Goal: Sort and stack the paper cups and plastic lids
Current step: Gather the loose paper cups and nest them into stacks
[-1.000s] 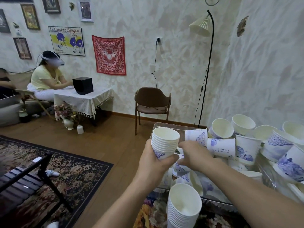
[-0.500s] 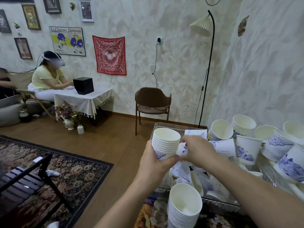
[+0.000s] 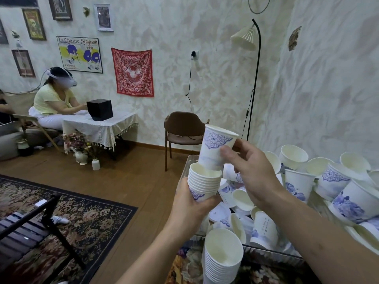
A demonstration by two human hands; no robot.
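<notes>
- Two nested stacks of paper cups exist so far: one stack in hand (image 3: 203, 186) and a taller finished stack (image 3: 222, 257) standing at the near edge of the surface (image 3: 272, 256).
- The left hand (image 3: 189, 208) is wrapped around the lower part of the stack in hand, held upright above the surface's left edge.
- The right hand (image 3: 249, 173) pinches a single paper cup (image 3: 216, 147) by its side, thumb toward the camera; the cup is upright with its base just entering the mouth of the held stack, tilted a little.
- My reading is that this cup is being nested and is not yet seated.
- Many loose cups (image 3: 299, 183) lie jumbled across the surface toward its right and far edges, some upright, some on their sides, a few already nested in pairs.
- Plastic lids cannot be picked out with any certainty in the pile; some flat pale shapes among the cups could be lids.
- Judged from this, the sorting is early to midway: two stacks begun, most cups unstacked, no lid stack visible.
</notes>
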